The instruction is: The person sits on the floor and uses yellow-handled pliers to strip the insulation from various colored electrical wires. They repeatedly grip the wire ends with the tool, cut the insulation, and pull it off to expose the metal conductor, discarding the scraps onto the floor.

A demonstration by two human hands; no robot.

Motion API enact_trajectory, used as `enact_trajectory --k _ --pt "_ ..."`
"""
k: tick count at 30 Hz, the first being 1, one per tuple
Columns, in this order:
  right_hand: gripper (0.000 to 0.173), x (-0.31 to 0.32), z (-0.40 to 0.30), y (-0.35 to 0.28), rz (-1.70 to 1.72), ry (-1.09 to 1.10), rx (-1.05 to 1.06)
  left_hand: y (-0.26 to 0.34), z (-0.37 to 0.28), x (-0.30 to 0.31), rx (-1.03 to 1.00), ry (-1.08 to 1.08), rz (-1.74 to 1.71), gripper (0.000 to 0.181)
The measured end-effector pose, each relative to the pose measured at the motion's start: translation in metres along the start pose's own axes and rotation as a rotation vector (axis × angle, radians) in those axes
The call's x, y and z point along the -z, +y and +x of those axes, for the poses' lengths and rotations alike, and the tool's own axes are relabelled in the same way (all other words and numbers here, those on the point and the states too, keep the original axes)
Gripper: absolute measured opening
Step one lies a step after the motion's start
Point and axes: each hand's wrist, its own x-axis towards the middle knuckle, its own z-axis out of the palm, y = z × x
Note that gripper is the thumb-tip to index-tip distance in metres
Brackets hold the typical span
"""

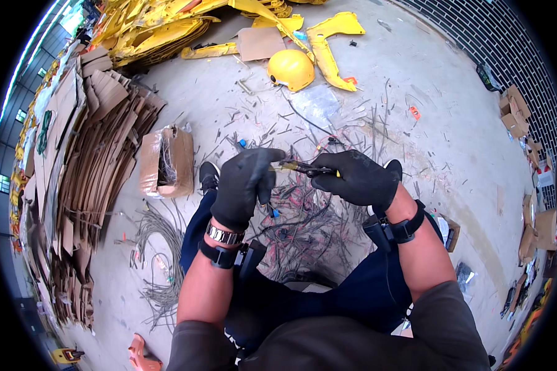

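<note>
In a black glove, my right hand [356, 178] is closed around a small plier-like hand tool [306, 168], whose jaws point left. My left hand [248, 185], gloved too, is raised just left of the jaws with its fingers curled and index finger pointing right. A thin wire or connector seems to hang beneath it near a small blue piece [274, 213], but what its fingers grip is hidden. Between my legs, a heap of black and pink wire scraps [297, 227] covers the floor. Loose red and black wires with connectors [333, 140] lie beyond my hands.
A taped cardboard box [181, 162] with wires inside stands left, beside stacked flattened cardboard [106, 139]. Grey cable coils [160, 246] lie below it. Ahead are a yellow helmet [291, 69], yellow plastic panels [327, 51] and a clear plastic bag [316, 105]. More boxes [515, 111] line the right.
</note>
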Motion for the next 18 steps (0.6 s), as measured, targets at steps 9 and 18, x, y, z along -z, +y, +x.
enact_trajectory --k 9,18 --pt "0.035 -0.01 -0.001 0.004 0.019 -0.083 0.021 0.011 -0.004 -0.011 0.08 0.001 -0.066 0.036" --pt "0.039 -0.005 0.002 0.015 -0.108 -0.094 -0.151 -0.019 0.0 -0.011 0.139 0.255 -0.144 0.026"
